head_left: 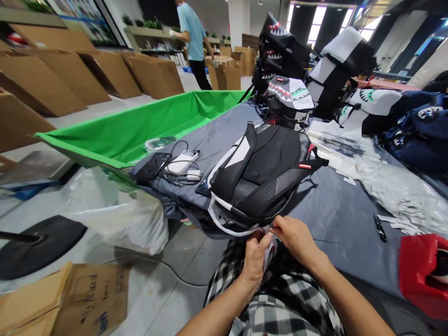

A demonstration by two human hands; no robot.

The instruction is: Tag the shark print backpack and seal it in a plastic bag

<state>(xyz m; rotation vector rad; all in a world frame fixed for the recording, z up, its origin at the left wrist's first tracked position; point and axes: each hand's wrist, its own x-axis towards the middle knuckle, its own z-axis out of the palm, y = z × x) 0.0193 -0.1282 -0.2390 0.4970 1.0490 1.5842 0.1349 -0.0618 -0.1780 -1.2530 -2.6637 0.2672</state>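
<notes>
At the near edge of the grey-covered table (336,228), the person's left hand (255,260) and right hand (296,238) pinch the near end of the black backpack (268,158), which lies straps-up on that table, with a white device (182,162) and cables toward its left edge and a red tape dispenser (415,266) at its right.

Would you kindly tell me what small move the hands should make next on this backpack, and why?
I would probably draw the white edging closer to the black backpack: it stands away at the near left, while the left hand and right hand both pinch at the near end.
</notes>
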